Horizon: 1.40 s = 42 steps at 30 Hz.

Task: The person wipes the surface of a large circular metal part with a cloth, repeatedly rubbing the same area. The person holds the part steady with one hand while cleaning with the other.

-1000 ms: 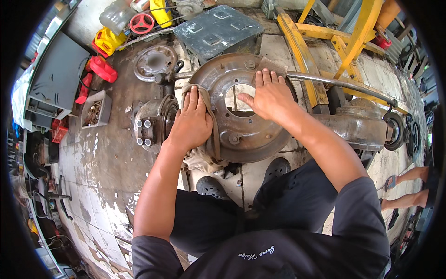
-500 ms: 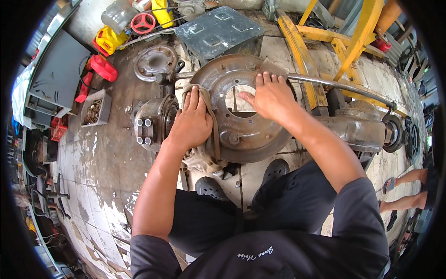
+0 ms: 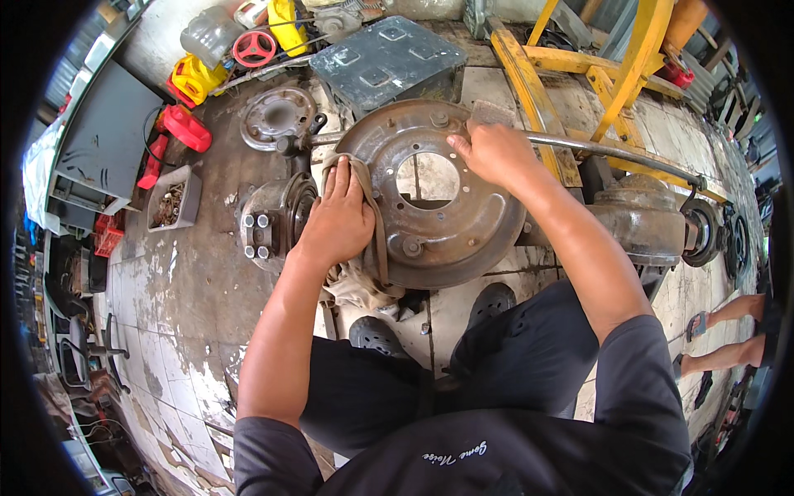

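Note:
A round, rust-brown metal backing plate [image 3: 397,248] with a large centre hole stands in front of me. My left hand [image 3: 339,219] lies on a grey-brown rag [image 3: 379,240] over the plate's left edge, its fingers stretched out flat. At the plate's upper right, my right hand [image 3: 500,155] has its fingers curled over a worn brown piece that looks like sandpaper [image 3: 494,112], which sticks out beyond the knuckles. The right fingertips are hidden. A metal rod [image 3: 612,152] runs behind the plate.
Left of the plate sits a bolted hub [image 3: 269,223]; a heavy axle housing [image 3: 633,223] is on the right. Behind stand a dark box [image 3: 389,62] and a yellow frame [image 3: 529,87]. A bin of bolts [image 3: 174,198] is at left. Another person's legs [image 3: 728,335] show at right.
My right hand has gone from lying flat with fingers spread to curled, shifting slightly right and outward toward the plate's rim with the sandpaper. My left hand stays on the rag.

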Each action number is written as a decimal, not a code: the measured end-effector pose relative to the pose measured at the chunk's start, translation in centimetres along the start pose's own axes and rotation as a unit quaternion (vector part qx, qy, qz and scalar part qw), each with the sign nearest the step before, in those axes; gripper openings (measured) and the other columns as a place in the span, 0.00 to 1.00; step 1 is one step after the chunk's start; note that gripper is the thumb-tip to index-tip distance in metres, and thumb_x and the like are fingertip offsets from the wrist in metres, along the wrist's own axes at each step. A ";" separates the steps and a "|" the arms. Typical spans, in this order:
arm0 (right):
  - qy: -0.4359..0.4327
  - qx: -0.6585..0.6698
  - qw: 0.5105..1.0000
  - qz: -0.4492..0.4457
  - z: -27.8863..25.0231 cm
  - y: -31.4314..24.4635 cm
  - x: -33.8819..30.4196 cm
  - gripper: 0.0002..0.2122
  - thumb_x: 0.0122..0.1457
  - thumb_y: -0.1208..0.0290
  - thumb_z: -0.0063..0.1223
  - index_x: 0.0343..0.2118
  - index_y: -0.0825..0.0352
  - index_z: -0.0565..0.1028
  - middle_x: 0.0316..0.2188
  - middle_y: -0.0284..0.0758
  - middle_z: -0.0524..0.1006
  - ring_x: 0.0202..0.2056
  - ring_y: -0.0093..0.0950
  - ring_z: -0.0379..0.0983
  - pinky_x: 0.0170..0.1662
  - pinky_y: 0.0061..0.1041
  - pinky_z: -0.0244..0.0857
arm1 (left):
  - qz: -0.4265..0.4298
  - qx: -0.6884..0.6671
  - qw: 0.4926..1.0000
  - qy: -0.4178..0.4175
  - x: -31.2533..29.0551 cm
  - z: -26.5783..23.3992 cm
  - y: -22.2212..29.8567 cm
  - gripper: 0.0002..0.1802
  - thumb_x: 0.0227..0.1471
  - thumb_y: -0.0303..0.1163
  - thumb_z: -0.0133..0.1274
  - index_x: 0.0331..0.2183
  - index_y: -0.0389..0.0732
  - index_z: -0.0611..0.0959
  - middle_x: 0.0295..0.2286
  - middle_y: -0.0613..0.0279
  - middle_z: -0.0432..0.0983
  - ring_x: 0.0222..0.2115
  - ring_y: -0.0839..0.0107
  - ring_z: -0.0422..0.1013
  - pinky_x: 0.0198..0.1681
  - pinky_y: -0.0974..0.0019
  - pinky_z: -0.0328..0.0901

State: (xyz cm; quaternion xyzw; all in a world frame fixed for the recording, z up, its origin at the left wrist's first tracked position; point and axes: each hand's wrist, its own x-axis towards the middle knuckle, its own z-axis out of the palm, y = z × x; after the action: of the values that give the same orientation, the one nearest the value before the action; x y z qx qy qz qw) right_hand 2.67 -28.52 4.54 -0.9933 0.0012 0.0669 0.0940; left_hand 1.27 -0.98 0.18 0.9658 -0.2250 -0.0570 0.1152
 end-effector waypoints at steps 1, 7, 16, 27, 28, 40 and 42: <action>0.044 0.009 0.999 -0.010 0.2 0.5 0.0 0.23 0.66 0.52 0.41 0.46 0.71 0.74 0.36 0.51 0.80 0.40 0.47 0.77 0.44 0.44 0.70 | 0.008 -0.003 1.000 0.007 0.1 0.1 0.1 0.35 0.57 0.38 0.38 0.61 0.27 0.57 0.65 0.39 0.42 0.66 0.45 0.44 0.63 0.43 0.53; 0.212 0.098 0.972 -0.022 1.5 3.9 1.7 0.15 0.64 0.63 0.46 0.31 0.69 0.79 0.27 0.48 0.80 0.32 0.47 0.78 0.40 0.45 0.72 | 0.007 0.003 1.000 -0.001 0.4 -0.1 0.7 0.35 0.57 0.37 0.38 0.61 0.26 0.57 0.65 0.39 0.41 0.66 0.45 0.44 0.63 0.43 0.52; 0.198 -0.012 0.971 -0.135 4.3 1.8 -1.4 0.23 0.67 0.56 0.41 0.48 0.77 0.73 0.50 0.56 0.73 0.54 0.47 0.70 0.56 0.40 0.65 | -0.008 0.001 0.999 -0.035 0.1 -1.3 1.6 0.36 0.57 0.34 0.38 0.62 0.23 0.53 0.64 0.34 0.40 0.66 0.46 0.42 0.67 0.56 0.47; 0.080 -0.052 0.987 -0.129 5.0 0.8 -0.6 0.26 0.70 0.57 0.31 0.57 0.77 0.66 0.59 0.52 0.65 0.61 0.46 0.61 0.63 0.40 0.57 | 0.005 -0.005 1.000 0.000 0.2 0.0 0.7 0.36 0.57 0.38 0.38 0.62 0.27 0.56 0.65 0.39 0.41 0.66 0.45 0.44 0.63 0.44 0.52; 0.075 -0.054 0.987 -0.129 5.0 0.1 -0.9 0.26 0.70 0.57 0.31 0.57 0.77 0.66 0.59 0.52 0.65 0.61 0.45 0.61 0.63 0.40 0.57 | 0.001 -0.007 1.000 0.000 0.2 0.0 0.7 0.36 0.57 0.38 0.38 0.62 0.27 0.56 0.65 0.39 0.41 0.66 0.45 0.44 0.63 0.44 0.52; 0.093 -0.087 0.977 -0.171 4.7 -1.8 -0.9 0.32 0.63 0.57 0.48 0.61 0.81 0.59 0.62 0.56 0.60 0.64 0.48 0.57 0.63 0.43 0.54 | 0.013 0.004 1.000 0.014 0.3 0.1 0.5 0.36 0.57 0.37 0.38 0.61 0.27 0.57 0.65 0.39 0.42 0.66 0.45 0.44 0.63 0.45 0.52; 0.079 -0.075 0.983 -0.149 5.4 -3.5 -2.0 0.32 0.61 0.62 0.51 0.61 0.82 0.58 0.62 0.58 0.59 0.64 0.50 0.56 0.64 0.43 0.53 | 0.006 0.010 1.000 -0.003 0.2 -0.2 0.9 0.36 0.57 0.35 0.38 0.61 0.24 0.55 0.64 0.35 0.42 0.66 0.44 0.43 0.66 0.52 0.49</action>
State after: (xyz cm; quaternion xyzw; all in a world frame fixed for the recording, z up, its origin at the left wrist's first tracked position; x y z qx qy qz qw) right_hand -0.01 -24.09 0.18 -0.9888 -0.1443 -0.0269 0.0278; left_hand 1.13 -1.80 0.62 0.9653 -0.2320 -0.0569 0.1054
